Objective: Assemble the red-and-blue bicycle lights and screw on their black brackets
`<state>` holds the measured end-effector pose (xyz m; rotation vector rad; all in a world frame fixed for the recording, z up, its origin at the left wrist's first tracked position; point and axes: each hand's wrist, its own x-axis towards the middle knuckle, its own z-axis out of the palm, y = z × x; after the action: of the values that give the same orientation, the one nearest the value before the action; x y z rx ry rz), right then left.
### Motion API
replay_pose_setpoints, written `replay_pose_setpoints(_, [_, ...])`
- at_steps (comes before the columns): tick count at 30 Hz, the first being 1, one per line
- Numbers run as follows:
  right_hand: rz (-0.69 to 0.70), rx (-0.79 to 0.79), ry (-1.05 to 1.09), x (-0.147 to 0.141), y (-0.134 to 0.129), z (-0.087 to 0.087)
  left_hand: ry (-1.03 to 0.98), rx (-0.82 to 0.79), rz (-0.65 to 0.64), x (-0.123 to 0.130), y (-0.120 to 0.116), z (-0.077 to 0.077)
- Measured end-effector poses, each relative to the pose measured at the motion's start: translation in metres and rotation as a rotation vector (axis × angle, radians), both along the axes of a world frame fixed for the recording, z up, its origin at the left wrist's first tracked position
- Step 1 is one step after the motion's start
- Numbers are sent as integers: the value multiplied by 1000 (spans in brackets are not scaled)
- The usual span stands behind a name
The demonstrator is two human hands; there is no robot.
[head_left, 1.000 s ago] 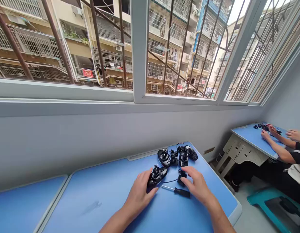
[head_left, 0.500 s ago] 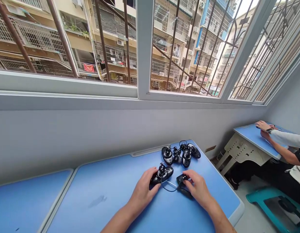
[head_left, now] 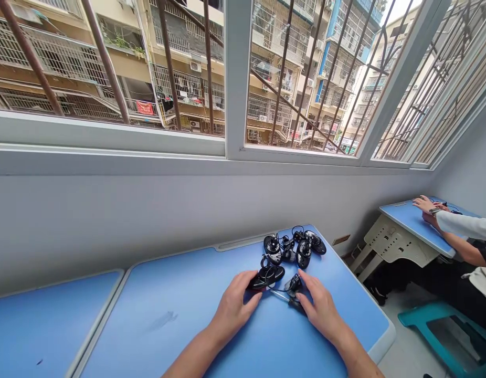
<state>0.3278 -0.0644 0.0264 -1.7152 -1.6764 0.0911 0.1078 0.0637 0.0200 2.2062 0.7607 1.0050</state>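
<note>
My left hand (head_left: pixel 237 302) rests at the left end of a glossy black oval-based device (head_left: pixel 273 276) with a thin cable. Its fingers reach the device's edge, while the thumb is spread away from it. Between the thumb and index finger of my right hand (head_left: pixel 319 302) is a small black piece (head_left: pixel 293 285), joined to a thin black cable. A screwdriver (head_left: pixel 280 295) lies on the blue table between my hands; its metal shaft points at the oval device and its dark handle runs partly under my right hand.
Several similar black oval devices (head_left: pixel 304 253) with tangled cables sit at the table's (head_left: pixel 188 294) back right corner. A wall (head_left: pixel 168 207) with barred windows rises behind. At right, another person's hands (head_left: pixel 426 205) work at a second blue desk (head_left: pixel 404 212); a teal stool (head_left: pixel 420 317) stands nearby.
The oval device has shifted slightly right and turned, and my left thumb has come off it. The small black piece has been tilted up and now sits nearer the device, uncovering the screwdriver handle.
</note>
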Motion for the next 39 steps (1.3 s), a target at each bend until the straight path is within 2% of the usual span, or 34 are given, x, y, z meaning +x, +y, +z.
replay_pose_setpoints(6, [-131, 33, 16, 8, -14, -7, 7, 0, 2, 0, -1, 3])
replay_pose_setpoints(9, [-148, 59, 6, 7, -25, -2, 22, 2, 2, 0, -2, 6])
replay_pose_setpoints(13, [-108, 15, -45, -2, -35, 10, 29, 21, -5, 0, -1, 6])
replay_pose_setpoints(16, [-115, 20, -79, -6, -30, 16, 37, 34, -9, 0, 0, 5])
replay_pose_setpoints(21, [-195, 10, -77, -5, -2, 22, 38, 33, -6, 1, 3, 3])
replay_pose_setpoints(25, [-141, -9, -67, -8, 13, 25, 30, 18, -18, 1, 3, 4])
replay_pose_setpoints(29, [-40, -33, -41, -10, 12, 29, 21, -11, -46, 1, 1, 5])
replay_pose_setpoints(32, [-26, -43, -18, -5, 6, 32, 7, -14, -47, 2, 1, 4])
replay_pose_setpoints(39, [-170, 6, 50, 11, 5, 28, 1, -27, -60, 4, 0, 5])
